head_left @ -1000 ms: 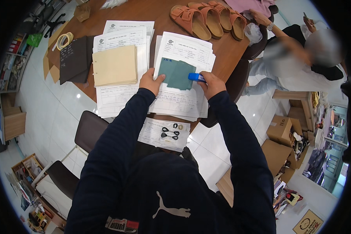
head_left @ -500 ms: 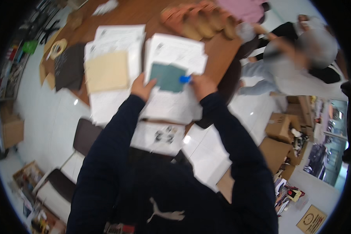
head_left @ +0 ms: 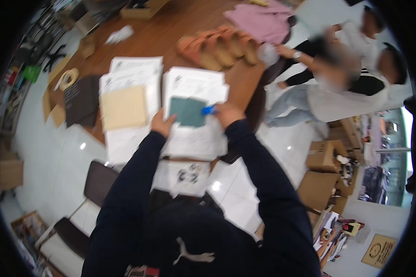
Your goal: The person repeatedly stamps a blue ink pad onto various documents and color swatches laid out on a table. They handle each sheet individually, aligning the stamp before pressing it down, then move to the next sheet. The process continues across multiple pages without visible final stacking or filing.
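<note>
Nearest the worker, a pale sheet [head_left: 166, 177] bears small dark pieces. Beyond it, the left hand [head_left: 162, 124], thumb spread, lies at the left edge of the white paper stack [head_left: 196, 144]; cannot tell if it grips. Right hand [head_left: 229, 114] closed on a small blue tool [head_left: 208, 110], apparently light and hard, best held by its body. The green swatch [head_left: 187, 111] lies flat on the stack: probably thin, limp, best lifted by an edge. Farther across the wooden desk [head_left: 157, 34], strapped orange-brown sandals [head_left: 212, 48], rounded soles

Swatches [head_left: 187, 111] lie on the right-hand paper stack [head_left: 196, 143], sandals [head_left: 217, 47] behind it.
</note>
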Motion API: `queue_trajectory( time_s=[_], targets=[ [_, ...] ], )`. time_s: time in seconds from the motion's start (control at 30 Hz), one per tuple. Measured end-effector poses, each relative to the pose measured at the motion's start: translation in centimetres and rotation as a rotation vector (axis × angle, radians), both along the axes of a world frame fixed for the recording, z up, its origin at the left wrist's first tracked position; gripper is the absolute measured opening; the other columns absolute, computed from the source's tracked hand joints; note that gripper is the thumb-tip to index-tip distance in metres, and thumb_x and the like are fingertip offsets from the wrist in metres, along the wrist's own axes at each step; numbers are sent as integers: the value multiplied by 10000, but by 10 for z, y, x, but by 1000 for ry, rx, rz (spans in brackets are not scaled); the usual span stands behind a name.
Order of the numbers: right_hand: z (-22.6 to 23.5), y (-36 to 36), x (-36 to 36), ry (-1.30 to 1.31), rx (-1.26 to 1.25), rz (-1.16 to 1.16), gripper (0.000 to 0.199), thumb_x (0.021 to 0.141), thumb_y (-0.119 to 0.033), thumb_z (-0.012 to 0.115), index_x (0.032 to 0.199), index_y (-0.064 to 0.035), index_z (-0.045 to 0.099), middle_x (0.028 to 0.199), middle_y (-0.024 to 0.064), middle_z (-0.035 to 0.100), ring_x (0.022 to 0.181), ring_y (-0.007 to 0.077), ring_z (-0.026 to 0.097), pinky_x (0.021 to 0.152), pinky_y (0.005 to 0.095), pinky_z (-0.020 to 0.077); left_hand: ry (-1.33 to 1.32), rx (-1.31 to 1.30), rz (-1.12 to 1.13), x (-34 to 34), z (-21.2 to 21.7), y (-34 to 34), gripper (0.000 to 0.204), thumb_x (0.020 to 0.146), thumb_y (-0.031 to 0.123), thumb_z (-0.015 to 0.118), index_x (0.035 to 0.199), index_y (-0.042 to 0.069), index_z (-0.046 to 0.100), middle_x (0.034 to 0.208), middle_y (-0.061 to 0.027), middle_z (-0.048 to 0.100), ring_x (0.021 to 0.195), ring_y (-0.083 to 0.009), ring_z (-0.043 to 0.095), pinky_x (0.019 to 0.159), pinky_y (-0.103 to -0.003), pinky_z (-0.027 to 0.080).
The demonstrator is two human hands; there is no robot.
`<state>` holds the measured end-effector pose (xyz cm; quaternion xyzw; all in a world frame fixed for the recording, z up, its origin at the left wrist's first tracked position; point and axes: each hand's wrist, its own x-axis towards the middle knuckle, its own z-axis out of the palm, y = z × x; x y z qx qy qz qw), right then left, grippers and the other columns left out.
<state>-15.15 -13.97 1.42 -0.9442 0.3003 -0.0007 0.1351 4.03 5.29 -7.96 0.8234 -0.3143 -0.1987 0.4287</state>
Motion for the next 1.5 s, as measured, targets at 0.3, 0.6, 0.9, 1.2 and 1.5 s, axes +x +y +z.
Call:
queue_trajectory(
  time_s=[0.3,0.6,0.9,1.2,1.5],
  targets=[
    [64,42,-118,-855,551,-584,402,850,-84,712,1184,60,540,1064,125,644,935,146,622,780,251,517,519,-289,-99,0,41,5,255,922,88,615,1139,-35,563,1031,-107,673,911,-144,629,821,-270,493],
    [34,84,-138,-1076,762,-804,332,898,-125,657,1162,37,537,1021,131,668,800,191,679,635,300,584,813,-631,-71,30,98,65,269,933,103,619,1165,-19,558,1053,-84,668,898,-114,627,806,-261,507],
    [34,111,-80,-942,786,-700,279,910,-213,653,1090,-14,576,905,78,654,723,165,660,586,260,557,210,-673,674,220,106,288,249,894,119,679,1102,3,607,946,-46,679,775,-115,630,715,-250,513],
    [37,153,-34,-808,757,-692,298,899,-198,668,1094,4,569,889,88,671,684,152,657,589,247,544,164,-492,625,329,121,407,333,891,162,689,1147,-29,592,984,-92,685,801,-144,655,736,-266,534],
    [48,181,-23,-786,708,-693,314,879,-143,679,1122,23,571,949,103,665,785,143,641,608,258,538,153,-125,303,373,38,279,331,846,196,718,1098,-9,655,971,-91,700,838,-163,647,775,-301,504]
  ],
)
